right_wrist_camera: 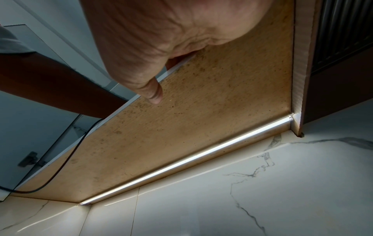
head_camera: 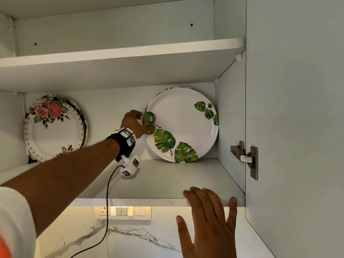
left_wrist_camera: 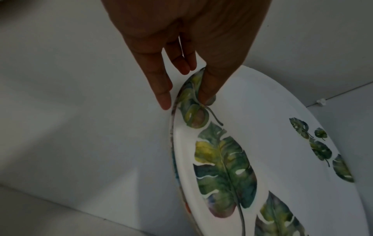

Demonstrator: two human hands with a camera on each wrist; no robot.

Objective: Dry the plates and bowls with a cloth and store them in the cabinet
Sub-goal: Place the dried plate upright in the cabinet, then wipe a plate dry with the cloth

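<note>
We are at the storing step: our left hand (head_camera: 134,122) reaches deep into the cabinet (head_camera: 230,116) and pinches the left rim of the leaf plate (head_camera: 183,125), thumb on its face and fingers (left_wrist_camera: 161,89) behind the rim. The plate stands on edge on the lower shelf (head_camera: 167,180), leaning back toward the rear wall in the right corner. So the left grip is narrow and holds the plate.

Our right hand (head_camera: 208,218) grips nothing; its fingers lie straight over the front edge of that shelf, apparently to steady us.

The next move, we judge, calls for checking that the plate leans steadily, then easing the pinch off the rim without tipping it forward.

By our count: one leaf plate in hand, with the rim of at least one more just behind it; at the left, a flower plate (head_camera: 54,131) with one darker rim behind; two shelves; no bowls or cloth in view.
</note>
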